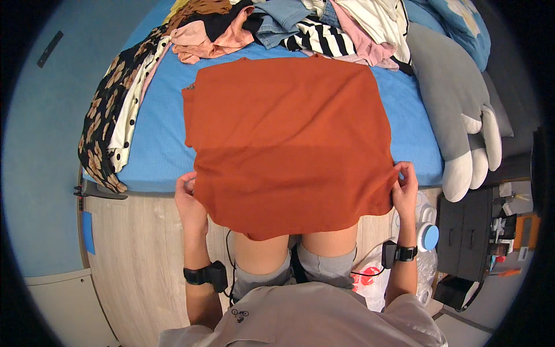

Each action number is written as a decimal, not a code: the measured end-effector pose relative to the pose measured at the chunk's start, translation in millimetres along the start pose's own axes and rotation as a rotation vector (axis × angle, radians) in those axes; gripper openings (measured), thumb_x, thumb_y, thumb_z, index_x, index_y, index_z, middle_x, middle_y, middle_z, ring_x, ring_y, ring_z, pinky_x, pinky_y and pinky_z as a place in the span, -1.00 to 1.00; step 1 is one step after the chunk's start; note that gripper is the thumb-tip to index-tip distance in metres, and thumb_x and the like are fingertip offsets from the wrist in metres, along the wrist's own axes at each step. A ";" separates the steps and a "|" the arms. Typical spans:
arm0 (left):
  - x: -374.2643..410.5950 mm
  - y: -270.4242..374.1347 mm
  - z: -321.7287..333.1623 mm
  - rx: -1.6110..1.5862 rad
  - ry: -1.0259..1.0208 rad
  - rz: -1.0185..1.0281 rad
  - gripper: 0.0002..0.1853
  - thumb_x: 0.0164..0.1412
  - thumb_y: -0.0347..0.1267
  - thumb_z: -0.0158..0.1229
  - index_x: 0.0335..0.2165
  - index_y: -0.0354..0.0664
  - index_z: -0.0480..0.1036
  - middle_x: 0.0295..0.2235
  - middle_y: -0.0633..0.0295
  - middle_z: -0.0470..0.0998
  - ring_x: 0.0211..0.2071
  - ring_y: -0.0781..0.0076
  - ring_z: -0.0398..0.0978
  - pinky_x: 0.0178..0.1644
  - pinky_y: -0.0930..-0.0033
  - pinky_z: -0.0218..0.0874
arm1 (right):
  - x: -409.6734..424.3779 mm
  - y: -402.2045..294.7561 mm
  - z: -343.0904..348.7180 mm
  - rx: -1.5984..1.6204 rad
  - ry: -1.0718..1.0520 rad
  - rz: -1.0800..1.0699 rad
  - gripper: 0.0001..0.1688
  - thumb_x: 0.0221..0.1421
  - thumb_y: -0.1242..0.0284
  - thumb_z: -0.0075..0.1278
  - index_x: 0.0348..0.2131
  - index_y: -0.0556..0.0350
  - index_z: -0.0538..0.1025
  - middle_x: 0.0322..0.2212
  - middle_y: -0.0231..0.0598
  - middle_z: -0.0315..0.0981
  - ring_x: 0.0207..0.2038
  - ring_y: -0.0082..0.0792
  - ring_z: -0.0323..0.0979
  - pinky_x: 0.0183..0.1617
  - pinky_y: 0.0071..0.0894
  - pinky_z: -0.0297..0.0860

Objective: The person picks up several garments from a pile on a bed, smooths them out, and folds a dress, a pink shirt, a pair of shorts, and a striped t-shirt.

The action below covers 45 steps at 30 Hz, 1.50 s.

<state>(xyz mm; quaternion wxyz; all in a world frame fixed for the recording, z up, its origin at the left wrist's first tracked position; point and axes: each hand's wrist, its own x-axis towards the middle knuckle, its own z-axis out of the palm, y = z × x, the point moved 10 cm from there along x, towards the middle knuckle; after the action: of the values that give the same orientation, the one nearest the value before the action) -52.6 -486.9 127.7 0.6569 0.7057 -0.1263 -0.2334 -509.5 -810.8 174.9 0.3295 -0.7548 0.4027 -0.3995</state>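
A rust-orange garment (286, 143) lies spread over the front of a bed, its near part hanging past the mattress edge above my thighs. At its left side, my left hand (190, 199) grips the cloth, with the thumb and some fingertips hidden by the fabric. Pinched at the opposite side edge, the cloth is drawn into small folds by my right hand (405, 186). A slanting crease crosses the upper half, and a small flap sticks out at the upper left.
A blue sheet (160, 130) covers the bed. Heaped clothes (277, 26) lie at its far side, with floral and polka-dot garments (104, 117) along the left. A grey plush toy (451, 86) borders the right. Below stand a blue-lidded container (427, 236) and dark drawers (464, 234).
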 end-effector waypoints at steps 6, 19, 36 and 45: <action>-4.1 48.7 -20.0 0.152 0.075 0.290 -0.66 0.21 -0.55 0.23 -0.04 -0.25 0.41 -0.19 0.26 0.57 -0.17 0.54 0.49 -0.15 0.48 0.34 | 3.8 6.5 -32.1 0.007 0.048 -0.017 -0.85 0.24 0.67 -0.05 -0.30 0.09 0.30 -0.39 -0.48 0.31 -0.35 -0.70 0.27 -0.33 -0.70 0.25; 0.4 80.0 -44.1 -0.011 -0.123 0.176 -0.74 0.25 -0.57 0.16 -0.12 -0.14 0.36 -0.19 0.33 0.50 -0.21 0.60 0.47 -0.19 0.50 0.34 | -8.3 19.0 -41.0 0.512 -0.042 0.280 -0.72 0.22 0.78 -0.15 -0.29 -0.02 0.24 -0.40 -0.51 0.30 -0.31 -0.71 0.25 -0.23 -0.69 0.23; -32.1 -30.7 -12.7 -0.804 0.044 -0.096 -0.52 0.46 -0.15 -0.09 0.17 -0.23 0.33 0.17 0.18 0.42 0.20 0.29 0.35 0.27 0.15 0.18 | -50.5 81.1 -20.2 0.469 0.186 0.455 -0.72 0.24 0.65 0.02 -0.43 -0.02 0.26 -0.57 -0.61 0.29 -0.57 -0.74 0.25 -0.48 -0.71 0.25; -41.3 -21.9 3.9 -0.708 -0.123 -0.116 -0.41 0.49 -0.05 -0.21 0.27 -0.20 0.20 0.30 0.18 0.25 0.31 0.22 0.19 0.35 0.08 0.03 | -78.7 71.9 6.2 0.999 0.136 0.553 -0.73 0.35 0.36 -0.03 -0.12 0.16 0.57 -0.13 -0.34 0.57 -0.06 -0.44 0.49 0.05 -0.36 0.37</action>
<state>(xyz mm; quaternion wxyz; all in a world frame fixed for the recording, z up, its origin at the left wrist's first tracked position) -92.9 -467.9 112.8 0.8375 0.4251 -0.0367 -0.3415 -556.9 -774.1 86.6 0.7116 -0.3467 0.3677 -0.4881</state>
